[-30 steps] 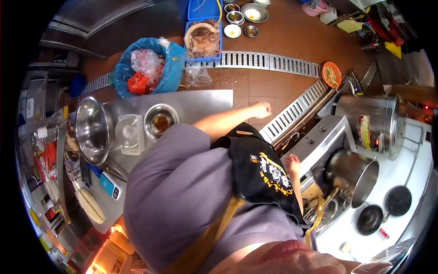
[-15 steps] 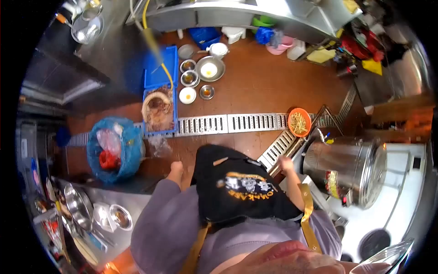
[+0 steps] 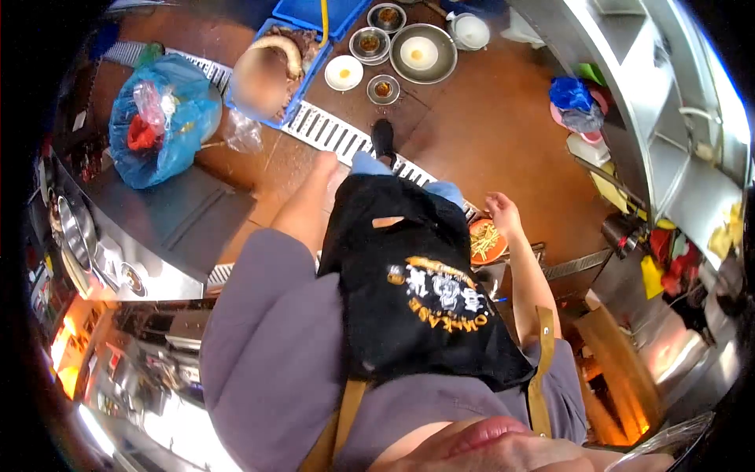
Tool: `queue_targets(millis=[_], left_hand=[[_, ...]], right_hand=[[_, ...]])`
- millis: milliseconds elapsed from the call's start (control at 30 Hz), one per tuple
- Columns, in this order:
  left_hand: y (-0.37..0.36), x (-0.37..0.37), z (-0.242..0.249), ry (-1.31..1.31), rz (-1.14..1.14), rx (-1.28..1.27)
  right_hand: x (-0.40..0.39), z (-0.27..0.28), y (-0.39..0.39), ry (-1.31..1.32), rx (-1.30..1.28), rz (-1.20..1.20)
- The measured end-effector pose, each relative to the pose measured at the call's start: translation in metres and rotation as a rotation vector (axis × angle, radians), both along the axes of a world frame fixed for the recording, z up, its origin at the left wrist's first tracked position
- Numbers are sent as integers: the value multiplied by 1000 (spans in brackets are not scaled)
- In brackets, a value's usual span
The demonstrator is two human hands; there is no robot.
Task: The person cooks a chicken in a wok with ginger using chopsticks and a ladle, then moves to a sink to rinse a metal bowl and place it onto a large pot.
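My left hand (image 3: 325, 167) hangs beside the black apron (image 3: 393, 283), over the floor near the drain grate. It is smeared, and its fingers cannot be made out clearly. On the other side, my right hand (image 3: 502, 211) is held out with its fingers apart and nothing seen in it. Just below it in the view lies an orange bowl (image 3: 489, 242) of pale yellow strips, partly covered by the apron and arm; the hand appears apart from it. One dark shoe (image 3: 383, 138) shows on the floor in front of the apron.
A blue-lined bin (image 3: 169, 157) stands left, near a blue crate (image 3: 292, 106) with a thick pale hose. Several metal bowls, including a wide one (image 3: 444, 69), sit on the floor ahead. A slotted drain (image 3: 326, 134) crosses the floor; steel shelving (image 3: 661, 157) lines the right.
My view has swung to the right and I have moved forward, so the bowls and crate are nearer. My right hand is now beside the orange bowl; a shoe has come into view.
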State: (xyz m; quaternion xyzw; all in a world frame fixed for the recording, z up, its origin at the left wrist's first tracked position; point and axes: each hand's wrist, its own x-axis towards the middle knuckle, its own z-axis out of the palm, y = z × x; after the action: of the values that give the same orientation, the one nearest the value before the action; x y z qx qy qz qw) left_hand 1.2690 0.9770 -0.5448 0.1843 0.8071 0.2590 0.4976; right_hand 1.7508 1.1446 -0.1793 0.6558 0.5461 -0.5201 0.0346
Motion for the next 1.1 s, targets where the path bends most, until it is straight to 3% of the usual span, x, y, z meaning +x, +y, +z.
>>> queue_targets(millis=[67,133,167,233,300,333,400,467,533,600,633,667,733,767,800,867,933,1000,1100], left_hand=[[120,47,121,165,-218,-112],[202,79,132,-396,203,22],[241,88,122,-361,174,2],[276,117,61,-346,177,-52],[314,132,-65,-21,206,-12],[317,132,-140,246,-399,-98],[331,140,-231,111,-504,-25],[364,137,-200,169,-605,-152],[388,141,-178,186,-638,-221],[408,144,-183,-170,416,-301],[406,131,-210,-126,-102,-276],[402,136,-230,-125,-96,-270],[405,138,-246,-182,284,-338],[405,138,-240,49,170,-342],[407,146,-226,47,168,-345],[412,167,-202,92,568,-218],[408,173,-173,4,597,-217],[397,185,-133,-98,772,-185],[348,212,-138,86,681,-39]], right_hand=[[-9,2,46,30,-69,107],[-18,-20,105,-1,-84,248],[-23,-40,133,-33,-76,370],[-35,-85,184,-93,-81,418],[-40,-155,229,-112,49,486],[-35,-195,239,-108,35,514],[-24,-269,256,79,31,296],[-43,-289,275,79,-22,317],[-45,-324,284,219,-90,147],[-52,-354,297,193,-111,134],[-53,-369,302,176,-102,145],[-54,-380,306,159,-95,152],[-60,-409,323,179,-71,208],[-64,-425,333,193,-58,255],[-72,-434,344,191,-61,254],[-94,-456,366,49,-65,326],[-104,-497,382,75,-79,258],[-125,-522,388,55,-59,223],[-123,-603,384,-33,70,286]])
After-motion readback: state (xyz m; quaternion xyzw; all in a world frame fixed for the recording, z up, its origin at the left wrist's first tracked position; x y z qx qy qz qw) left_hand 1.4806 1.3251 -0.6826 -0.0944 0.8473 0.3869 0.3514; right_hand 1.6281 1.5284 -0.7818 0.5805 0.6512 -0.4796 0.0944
